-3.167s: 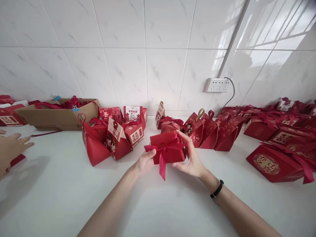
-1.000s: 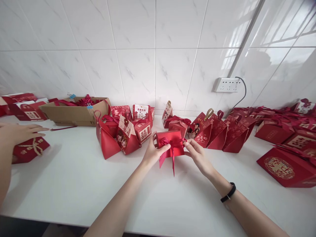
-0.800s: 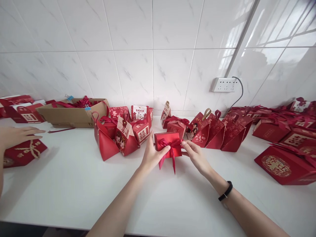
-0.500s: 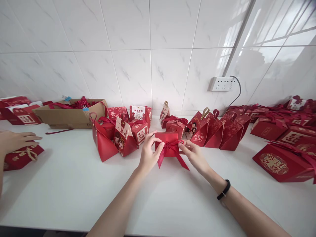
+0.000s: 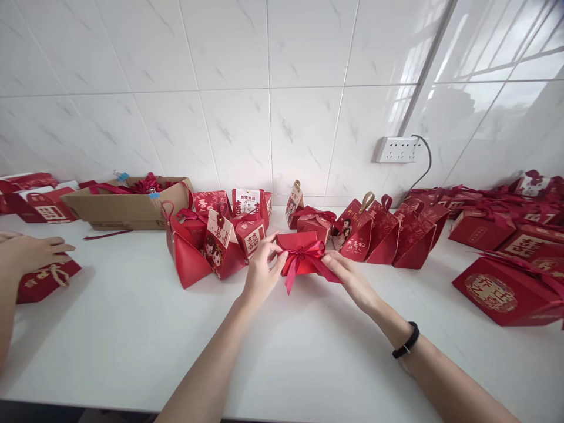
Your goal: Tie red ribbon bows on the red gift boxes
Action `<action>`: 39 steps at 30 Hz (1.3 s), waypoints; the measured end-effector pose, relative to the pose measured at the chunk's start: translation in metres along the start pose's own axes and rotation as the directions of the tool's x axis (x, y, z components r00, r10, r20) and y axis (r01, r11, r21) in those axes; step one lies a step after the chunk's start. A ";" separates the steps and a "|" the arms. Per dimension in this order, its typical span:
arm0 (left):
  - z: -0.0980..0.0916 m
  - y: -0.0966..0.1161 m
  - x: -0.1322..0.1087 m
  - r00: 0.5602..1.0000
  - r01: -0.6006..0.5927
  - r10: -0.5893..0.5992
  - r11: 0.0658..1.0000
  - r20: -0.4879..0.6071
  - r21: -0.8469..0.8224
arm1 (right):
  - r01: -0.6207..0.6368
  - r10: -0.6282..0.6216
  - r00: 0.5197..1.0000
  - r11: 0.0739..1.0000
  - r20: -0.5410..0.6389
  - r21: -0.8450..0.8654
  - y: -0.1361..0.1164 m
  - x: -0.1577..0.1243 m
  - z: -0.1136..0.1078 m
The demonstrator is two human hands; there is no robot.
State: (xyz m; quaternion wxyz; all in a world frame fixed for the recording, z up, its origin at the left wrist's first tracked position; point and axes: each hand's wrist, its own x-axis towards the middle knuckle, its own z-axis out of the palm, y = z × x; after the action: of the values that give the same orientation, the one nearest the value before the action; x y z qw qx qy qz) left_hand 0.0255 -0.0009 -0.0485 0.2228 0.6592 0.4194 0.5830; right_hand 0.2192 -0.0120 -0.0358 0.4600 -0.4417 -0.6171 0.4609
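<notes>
A small red gift box [image 5: 293,239] sits in front of me on the white table, tilted a little towards me. Across its front is a shiny dark red ribbon [image 5: 303,251] tied in a bow, both tails hanging down. At the bow's left side my left hand [image 5: 263,269] pinches the ribbon loop between thumb and fingers. My right hand [image 5: 349,276], with a black band [image 5: 406,341] on its wrist, pinches the ribbon at the bow's right side. Behind the box stands another red box [image 5: 314,220] with a ribbon on top.
Several red gift boxes [image 5: 187,252] stand left of centre, more handled ones [image 5: 409,238] right, and a pile [image 5: 489,229] far right. A cardboard box [image 5: 118,211] holds ribbon. Another person's hand [image 5: 33,252] rests on a red box [image 5: 48,281] at far left. A power strip [image 5: 396,150] hangs on the wall.
The bow's loops have been drawn wider and rounder, and its tails sit higher. The box now tilts more. The other person's hand and box have shifted slightly.
</notes>
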 end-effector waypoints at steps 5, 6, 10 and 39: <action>0.000 -0.001 0.000 0.999 0.031 -0.031 0.999 -0.004 0.013 | 0.062 -0.063 0.998 0.981 -0.001 -0.185 -0.002 -0.001 0.004; 0.001 -0.002 0.000 0.999 0.037 -0.037 0.999 -0.006 0.008 | 0.066 -0.066 0.998 0.981 0.004 -0.182 -0.001 0.000 0.004; 0.006 -0.003 -0.001 0.995 0.085 -0.087 0.995 -0.045 -0.052 | 0.067 -0.067 0.998 0.986 0.009 -0.153 0.002 0.001 0.004; 0.017 -0.003 0.002 0.923 0.349 -0.379 0.899 -0.072 -0.264 | -0.363 0.368 0.774 0.925 0.515 -0.116 0.000 -0.029 0.042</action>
State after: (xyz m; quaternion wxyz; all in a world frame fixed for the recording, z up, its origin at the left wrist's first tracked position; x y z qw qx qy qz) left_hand 0.0410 0.0059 -0.0529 0.3820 0.4996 0.4724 0.6176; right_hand 0.1834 -0.0470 -0.0466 0.1720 -0.4115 -0.6243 0.6414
